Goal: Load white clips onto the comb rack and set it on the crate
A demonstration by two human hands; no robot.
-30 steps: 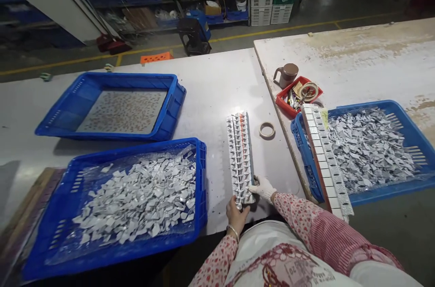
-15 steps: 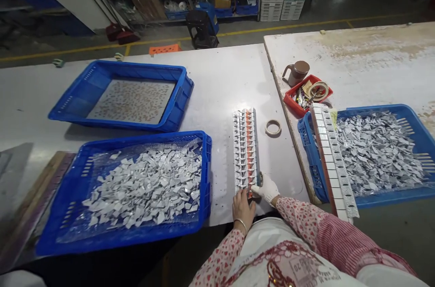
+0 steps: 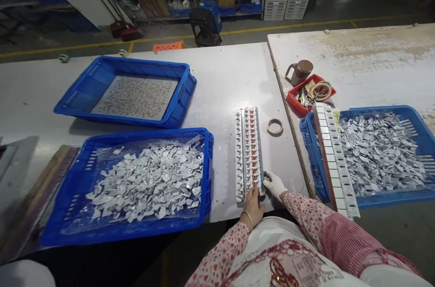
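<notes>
Now I see the strip bundle (image 3: 249, 151) shifted rightward; bare left hand (image 3: 254, 205) and gloved right hand (image 3: 274, 184) press flat-fingered on its end at the table's (image 3: 220, 78) near edge.

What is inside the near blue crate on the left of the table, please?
The near blue crate holds a loose heap of small silvery-white pieces lying on a clear plastic liner. The heap and liner cover most of the crate floor, so whatever lies beneath cannot be seen.
</notes>
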